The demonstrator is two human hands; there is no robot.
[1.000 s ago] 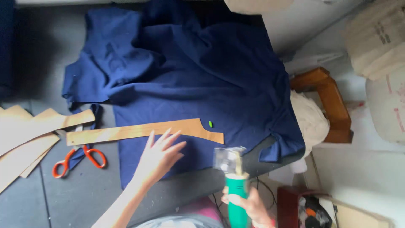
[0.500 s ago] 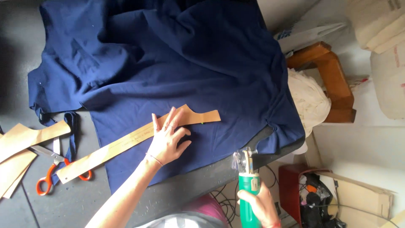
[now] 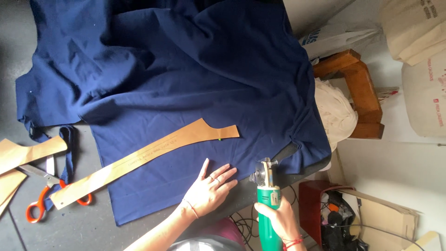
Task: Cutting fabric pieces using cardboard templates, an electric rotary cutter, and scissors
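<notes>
A large navy blue cloth (image 3: 186, 79) lies spread over a dark table (image 3: 88, 227). On its near part rests a long brown paper pattern piece (image 3: 148, 155), running from the lower left up to the right. My left hand (image 3: 211, 188) lies flat on the cloth just below the pattern, fingers spread, not touching the paper. My right hand (image 3: 278, 223) grips the green handle of an electric rotary cutter (image 3: 267, 186), whose metal head sits at the cloth's near right edge.
Orange-handled scissors (image 3: 44, 197) lie at the left beside more brown pattern pieces (image 3: 25, 153). Right of the table stand a wooden stool (image 3: 357, 88) with pale cloth, a red bin (image 3: 316, 204), cardboard and cables on the floor.
My left hand has slid off the pattern piece down onto the bare cloth. The cutter has come up to the cloth's near right edge. The view has shifted slightly.
</notes>
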